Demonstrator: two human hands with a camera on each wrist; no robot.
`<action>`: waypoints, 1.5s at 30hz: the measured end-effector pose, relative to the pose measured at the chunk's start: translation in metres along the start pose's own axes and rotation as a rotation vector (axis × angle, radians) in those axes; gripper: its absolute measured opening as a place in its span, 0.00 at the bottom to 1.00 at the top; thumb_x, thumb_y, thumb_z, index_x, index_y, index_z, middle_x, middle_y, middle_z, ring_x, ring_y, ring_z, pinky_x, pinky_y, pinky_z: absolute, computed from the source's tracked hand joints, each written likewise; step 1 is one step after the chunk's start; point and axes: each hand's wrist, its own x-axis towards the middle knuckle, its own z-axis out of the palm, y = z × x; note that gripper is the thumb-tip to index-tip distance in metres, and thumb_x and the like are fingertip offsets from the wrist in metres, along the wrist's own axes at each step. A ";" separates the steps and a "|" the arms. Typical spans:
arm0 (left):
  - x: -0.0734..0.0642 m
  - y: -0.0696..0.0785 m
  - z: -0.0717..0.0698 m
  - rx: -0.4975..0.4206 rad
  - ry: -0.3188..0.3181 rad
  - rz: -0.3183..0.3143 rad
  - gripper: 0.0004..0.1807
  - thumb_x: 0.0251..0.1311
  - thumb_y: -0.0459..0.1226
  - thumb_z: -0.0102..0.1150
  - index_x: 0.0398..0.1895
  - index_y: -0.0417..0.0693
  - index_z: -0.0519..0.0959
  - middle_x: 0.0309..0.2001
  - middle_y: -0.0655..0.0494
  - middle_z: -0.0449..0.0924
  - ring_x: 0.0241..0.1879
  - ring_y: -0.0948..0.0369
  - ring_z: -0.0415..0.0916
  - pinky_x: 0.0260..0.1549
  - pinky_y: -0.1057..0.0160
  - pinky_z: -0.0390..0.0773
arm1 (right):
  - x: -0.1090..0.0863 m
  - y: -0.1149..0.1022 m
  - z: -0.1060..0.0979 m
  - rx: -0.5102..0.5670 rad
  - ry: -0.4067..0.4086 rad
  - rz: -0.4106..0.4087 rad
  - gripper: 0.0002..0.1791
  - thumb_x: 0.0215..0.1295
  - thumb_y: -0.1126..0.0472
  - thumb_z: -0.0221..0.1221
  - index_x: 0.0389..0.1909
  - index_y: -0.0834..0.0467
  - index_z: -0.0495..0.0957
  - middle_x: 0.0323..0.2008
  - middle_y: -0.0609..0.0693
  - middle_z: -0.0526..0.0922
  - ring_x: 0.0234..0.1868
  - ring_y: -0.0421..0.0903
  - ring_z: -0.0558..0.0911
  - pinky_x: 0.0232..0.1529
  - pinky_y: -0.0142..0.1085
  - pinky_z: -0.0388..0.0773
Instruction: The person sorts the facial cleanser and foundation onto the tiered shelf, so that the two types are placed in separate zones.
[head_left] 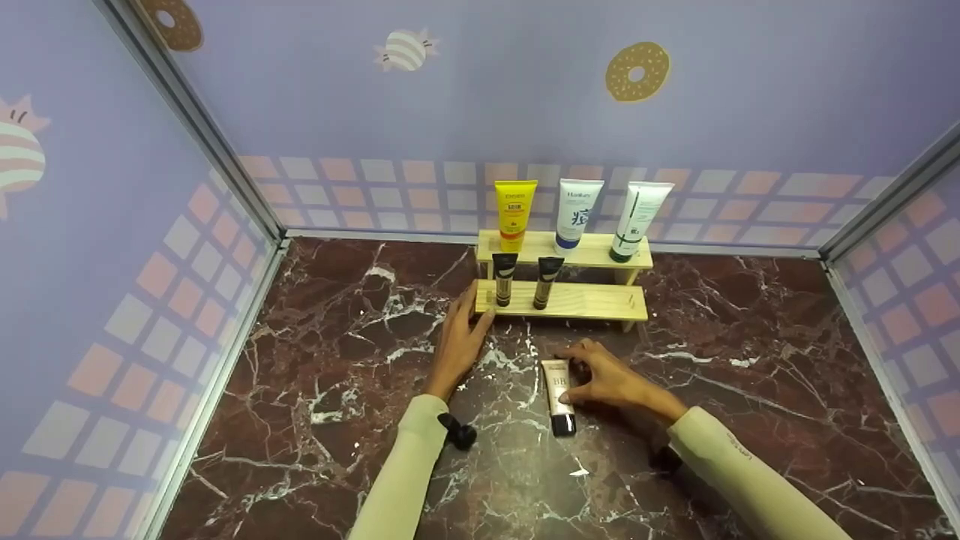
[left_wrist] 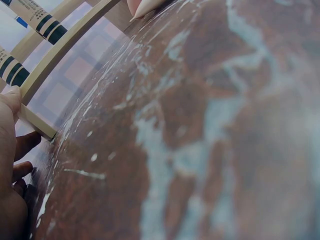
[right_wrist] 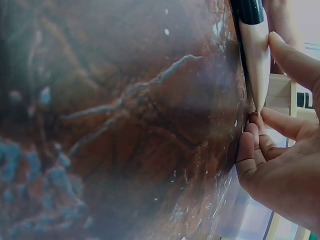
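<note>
A beige BB cream tube (head_left: pixel 556 377) with a black cap lies flat on the marble-patterned table, cap toward me. My right hand (head_left: pixel 613 381) pinches it, thumb on its side and fingers at the crimped end; the right wrist view shows the tube (right_wrist: pixel 255 55) along the tabletop. My left hand (head_left: pixel 457 341) grips the left end of a two-step wooden rack (head_left: pixel 592 300), thumb at the front edge of the lower step. Two small dark-topped tubes, a left one (head_left: pixel 503 281) and a right one (head_left: pixel 547 283), stand on that step.
On the upper step stand a yellow tube (head_left: pixel 514 214), a white tube with a blue cap (head_left: pixel 577 214) and a white tube with a green cap (head_left: pixel 639 217). Purple patterned panels (head_left: pixel 480 90) enclose the table (head_left: pixel 360 450) at the back and sides.
</note>
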 end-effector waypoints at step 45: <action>0.000 0.002 -0.001 0.021 -0.002 0.012 0.42 0.84 0.56 0.56 0.91 0.54 0.56 0.84 0.41 0.62 0.80 0.38 0.64 0.75 0.31 0.66 | -0.021 -0.001 -0.050 0.532 0.208 0.183 0.17 0.65 0.73 0.73 0.50 0.76 0.81 0.43 0.60 0.90 0.40 0.45 0.89 0.46 0.40 0.90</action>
